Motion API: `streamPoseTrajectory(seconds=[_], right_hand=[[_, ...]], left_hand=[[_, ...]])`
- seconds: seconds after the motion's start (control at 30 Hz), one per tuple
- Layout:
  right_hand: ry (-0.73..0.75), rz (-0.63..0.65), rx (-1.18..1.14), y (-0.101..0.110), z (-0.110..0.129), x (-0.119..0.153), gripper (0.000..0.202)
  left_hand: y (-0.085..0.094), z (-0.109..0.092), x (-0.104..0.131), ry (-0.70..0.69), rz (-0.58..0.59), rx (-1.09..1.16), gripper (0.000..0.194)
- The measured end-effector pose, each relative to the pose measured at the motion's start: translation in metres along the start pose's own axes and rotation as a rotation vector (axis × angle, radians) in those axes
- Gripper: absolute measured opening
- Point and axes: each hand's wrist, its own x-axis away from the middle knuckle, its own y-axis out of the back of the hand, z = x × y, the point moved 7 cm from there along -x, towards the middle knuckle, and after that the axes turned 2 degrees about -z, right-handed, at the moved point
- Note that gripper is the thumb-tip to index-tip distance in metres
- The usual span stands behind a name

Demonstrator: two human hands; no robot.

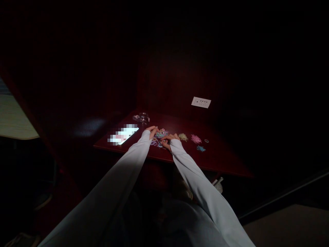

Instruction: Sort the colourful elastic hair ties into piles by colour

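Observation:
Both my arms, in pale long sleeves, reach out to a dark red desk. My left hand and my right hand rest on a mixed heap of small coloured elastic bands, fingers curled into it. The scene is too dim and distant to tell what each hand pinches. To the right of the heap lie sorted little piles: a yellowish one, a pink one and a blue one. A single loose band lies farther right.
A lit phone lies on the desk left of my hands. A clear glass container stands behind it. A white socket plate is on the dark back panel. A pale surface shows at the far left.

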Motion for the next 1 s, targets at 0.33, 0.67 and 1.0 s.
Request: streamPoseTrajectory(seconds=[0.33, 0.67, 1.0], right_hand=[[-0.004, 0.019, -0.028, -0.005, -0.009, -0.001, 0.015], [-0.027, -0.026, -0.108, -0.006, -0.013, -0.004, 0.021], [-0.074, -0.057, -0.185, 0.006, -0.008, 0.0, 0.025]], left_hand=[[-0.002, -0.001, 0.002, 0.015, -0.015, -0.019, 0.034], [-0.003, 0.003, 0.0, 0.036, -0.002, -0.024, 0.033], [-0.005, -0.004, 0.008, 0.091, 0.032, -0.043, 0.025]])
